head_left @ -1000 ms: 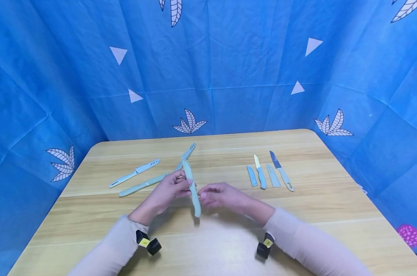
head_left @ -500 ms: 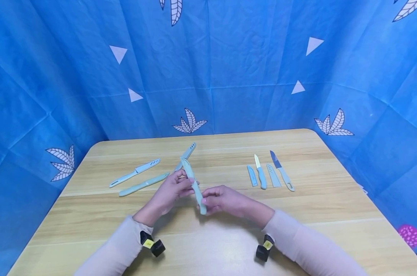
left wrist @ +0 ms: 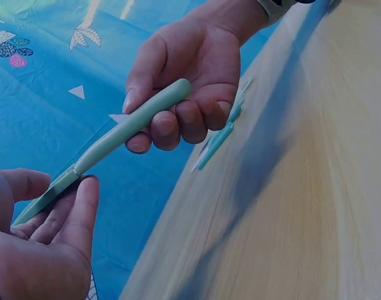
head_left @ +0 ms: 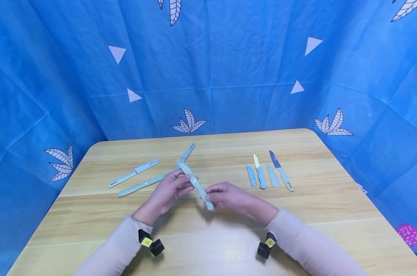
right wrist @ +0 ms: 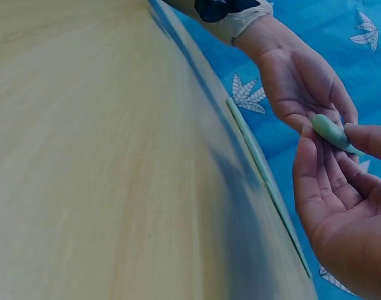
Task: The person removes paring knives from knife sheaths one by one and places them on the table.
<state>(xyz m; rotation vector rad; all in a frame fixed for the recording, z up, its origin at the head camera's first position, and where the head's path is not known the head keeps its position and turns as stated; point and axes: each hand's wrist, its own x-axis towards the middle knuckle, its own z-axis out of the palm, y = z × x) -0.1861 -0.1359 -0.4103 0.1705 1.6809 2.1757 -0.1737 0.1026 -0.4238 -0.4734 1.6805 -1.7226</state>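
Note:
A light green sheathed knife (head_left: 201,191) is held above the table, slanting between the two hands. My left hand (head_left: 170,193) pinches the sheath (left wrist: 60,186) near where it meets the handle. The fingers and thumb of my right hand (head_left: 227,197) grip the handle near its butt end. In the left wrist view the smooth handle (left wrist: 128,128) lies across the right hand's fingers. The right wrist view shows the rounded butt (right wrist: 328,130) poking out between the fingers and thumb; most of the blade end is hidden there.
Behind the left hand lie another green sheathed knife (head_left: 136,188), a blue one (head_left: 125,177) and one with a slotted sheath (head_left: 188,150). At right lie two bare knives (head_left: 261,178) (head_left: 284,177) beside two loose sheaths (head_left: 251,176) (head_left: 273,176). Blue cloth (head_left: 242,107) hangs behind the table (head_left: 208,249).
The right hand has come in and taken hold of the handle. The handle end has swung to the right, so the knife lies more slanted; the left hand keeps its grip.

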